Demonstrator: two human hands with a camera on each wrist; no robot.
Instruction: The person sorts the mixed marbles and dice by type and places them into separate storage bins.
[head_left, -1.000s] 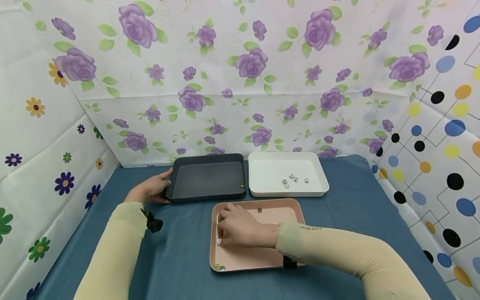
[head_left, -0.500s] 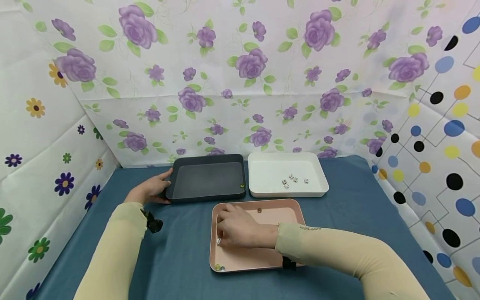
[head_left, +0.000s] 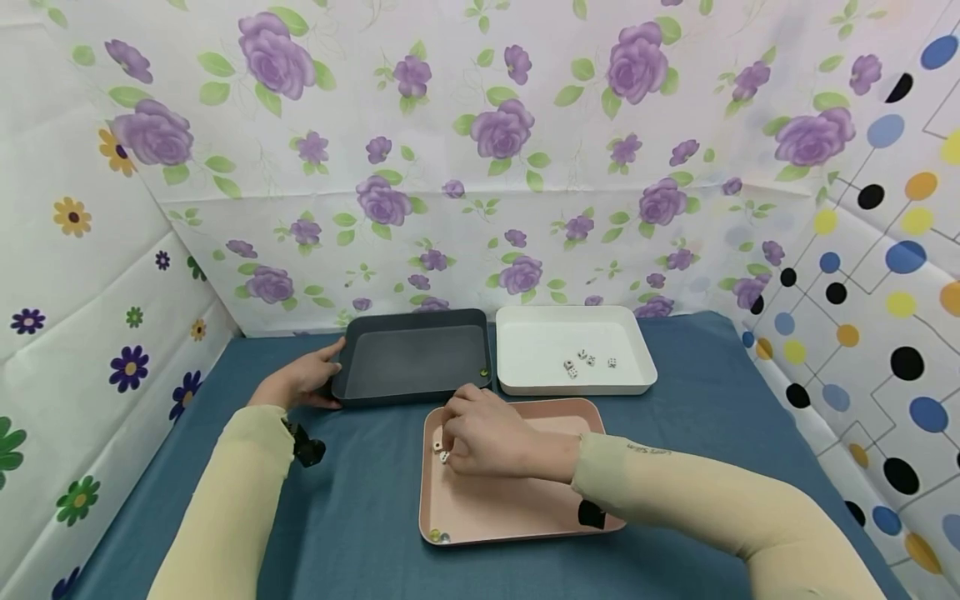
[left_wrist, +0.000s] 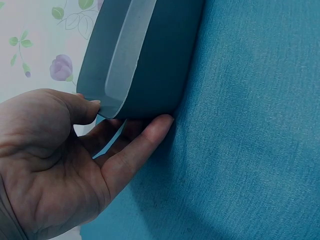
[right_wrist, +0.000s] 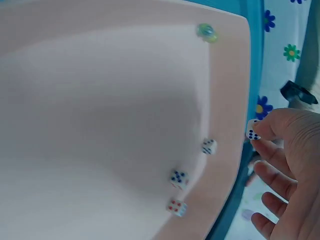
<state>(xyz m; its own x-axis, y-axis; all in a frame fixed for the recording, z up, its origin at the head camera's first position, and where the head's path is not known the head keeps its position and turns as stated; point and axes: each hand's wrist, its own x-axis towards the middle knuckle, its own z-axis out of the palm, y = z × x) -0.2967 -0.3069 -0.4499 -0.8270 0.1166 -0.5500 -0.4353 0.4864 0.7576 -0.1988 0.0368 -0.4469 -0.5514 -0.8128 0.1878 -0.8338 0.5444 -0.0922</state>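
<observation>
My right hand (head_left: pixel 483 432) is over the left part of the pink tray (head_left: pixel 517 533). Between thumb and index finger it pinches a white die (right_wrist: pixel 252 130), shown clearly in the right wrist view; the other fingers are spread and loosely bent. Below lie loose dice (right_wrist: pixel 178 178) along the tray's edge. Two glass marbles (head_left: pixel 439 536) sit in its near left corner. My left hand (head_left: pixel 300 379) holds the left end of the dark grey tray (left_wrist: pixel 160 65), thumb at the rim and fingers against the outer wall. A green marble (head_left: pixel 483 372) lies in that tray's right end.
A white tray (head_left: pixel 525 350) with several dice (head_left: pixel 591 361) stands right of the dark tray, both behind the pink one. Blue cloth (head_left: pixel 360 517) covers the table. Patterned fabric (head_left: pixel 450 233) hangs behind and at both sides.
My right hand has risen from the pink tray and shifted away from me toward the dark tray, now with a die, uncovering dice near the tray's left edge. My left hand stays put.
</observation>
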